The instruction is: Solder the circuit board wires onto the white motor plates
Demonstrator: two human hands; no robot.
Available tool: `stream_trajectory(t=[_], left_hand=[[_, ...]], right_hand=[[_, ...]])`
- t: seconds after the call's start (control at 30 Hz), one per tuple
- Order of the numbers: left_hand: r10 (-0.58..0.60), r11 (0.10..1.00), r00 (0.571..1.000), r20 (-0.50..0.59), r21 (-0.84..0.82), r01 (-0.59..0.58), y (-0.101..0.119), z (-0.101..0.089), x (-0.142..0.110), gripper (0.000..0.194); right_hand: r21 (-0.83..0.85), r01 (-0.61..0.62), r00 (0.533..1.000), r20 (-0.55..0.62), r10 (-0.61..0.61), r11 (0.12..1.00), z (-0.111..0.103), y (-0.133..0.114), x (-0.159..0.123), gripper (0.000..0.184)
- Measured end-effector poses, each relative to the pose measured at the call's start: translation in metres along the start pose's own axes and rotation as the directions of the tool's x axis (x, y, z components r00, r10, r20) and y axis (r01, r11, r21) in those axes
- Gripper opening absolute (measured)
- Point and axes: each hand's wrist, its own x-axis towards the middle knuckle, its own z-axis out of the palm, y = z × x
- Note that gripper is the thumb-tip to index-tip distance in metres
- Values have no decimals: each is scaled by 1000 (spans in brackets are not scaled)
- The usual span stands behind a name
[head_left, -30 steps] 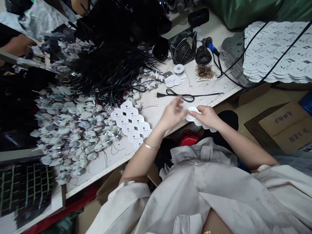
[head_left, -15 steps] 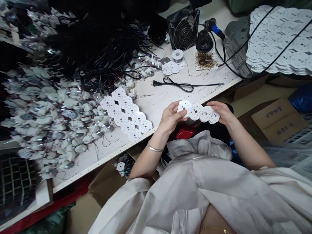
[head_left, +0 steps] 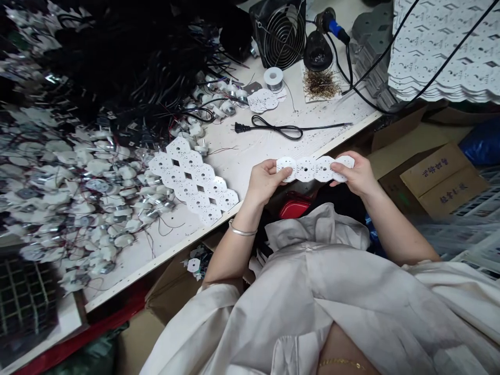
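A strip of white circuit boards point(head_left: 308, 169), joined in a row with scalloped edges and small holes, is held level above my lap. My left hand point(head_left: 267, 179) pinches its left end, thumb on top. At the other end my right hand point(head_left: 355, 174) grips it, the thumb lying over the last boards and fingers behind. A larger panel of similar white circuit boards point(head_left: 195, 182) with diamond-shaped cutouts lies at the table's front edge, left of my left hand. Behind the strip, a black power cord point(head_left: 289, 127) with a plug rests in a loop on the table.
Small motors with white plastic parts point(head_left: 101, 192) are heaped at the left, below bundled black cords point(head_left: 117, 67). At the back stand a fan point(head_left: 279, 36), a solder spool point(head_left: 273, 79) and a soldering iron point(head_left: 334, 26). Stacked board panels point(head_left: 445, 52) and a cardboard box point(head_left: 441, 179) are at the right.
The strip has turned from slanting down at the right to nearly level. My right thumb has come over its top face, and my left hand has moved slightly left.
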Motion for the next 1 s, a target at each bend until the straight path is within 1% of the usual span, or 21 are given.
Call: stream_trajectory(t=[0.03, 0.07, 0.1, 0.13, 0.17, 0.23, 0.3, 0.33, 0.4, 0.5, 0.57, 0.6, 0.63, 0.7, 0.73, 0.77, 0.8, 0.83, 0.87, 0.93, 1.0], left_hand=[[64, 989, 993, -95, 141, -50, -2, 5, -1, 29], [153, 951, 971, -182, 295, -95, -3, 11, -3, 21], [242, 898, 942, -234, 421, -126, -4, 15, -5, 17], [299, 862, 920, -254, 485, -146, -4, 18, -7, 14], [309, 867, 917, -252, 471, -163, -2, 19, -9, 14], [227, 952, 953, -201, 253, -174, 7, 11, -7, 20], [149, 989, 976, -158, 17, -148, 23, -3, 5, 28], [131, 990, 978, -165, -21, -136, 33, -10, 16, 29], [129, 991, 966, -223, 46, -122, 54, -18, 45, 26], [94, 977, 954, -286, 211, -33, 78, -17, 97, 15], [102, 959, 941, -324, 284, -7, 84, -14, 120, 22], [130, 946, 929, -347, 324, -11, 84, -13, 124, 27], [171, 930, 913, -370, 365, -26, 82, -13, 123, 35], [283, 899, 881, -378, 424, -107, 70, -13, 106, 48], [321, 892, 880, -350, 423, -158, 61, -12, 91, 51], [349, 893, 896, -275, 388, -229, 51, -11, 75, 55], [343, 909, 924, -169, 306, -281, 40, -9, 58, 62], [280, 942, 959, -33, 204, -268, 29, -6, 41, 71], [218, 968, 973, 76, 109, -225, 18, -2, 28, 77], [142, 990, 979, 148, -41, -138, 0, 6, 9, 75], [121, 990, 987, 108, -83, -112, -12, 12, 2, 59]], right_hand=[[-45, 22, 999, -28, -24, 999, 4, -4, -6, 60], [-96, 47, 997, -62, -53, 994, 8, -8, -12, 56], [-149, 74, 991, -96, -89, 986, 11, -13, -19, 52], [-191, 98, 985, -118, -122, 977, 11, -17, -25, 48], [-210, 118, 981, -125, -146, 971, 10, -21, -28, 45], [-151, 133, 979, -135, -154, 980, 0, -26, -28, 45], [-37, 128, 975, -179, -132, 991, -14, -26, -20, 49], [4, 126, 971, -204, -123, 992, -20, -24, -14, 50], [49, 122, 968, -226, -108, 991, -26, -18, -4, 51], [109, 81, 984, -164, -62, 991, -16, -9, 3, 54], [163, 38, 992, -123, -18, 986, -5, -6, 3, 58], [192, 16, 994, -109, 5, 981, 0, -5, 2, 60], [220, -3, 995, -99, 26, 976, 4, -5, 1, 62], [265, -23, 996, -82, 46, 964, 8, -6, 0, 64], [279, -24, 997, -69, 45, 960, 10, -6, 0, 64], [285, -21, 998, -51, 37, 958, 11, -6, -1, 63], [284, -13, 999, -32, 24, 959, 12, -5, -2, 62], [277, -5, 1000, -12, 9, 961, 12, -5, -3, 60], [266, 1, 1000, 8, -4, 964, 13, -3, -4, 59], [243, -6, 999, 42, -4, 970, 14, 0, -7, 58], [209, -73, 995, 78, 58, 975, 14, 4, -11, 61]])
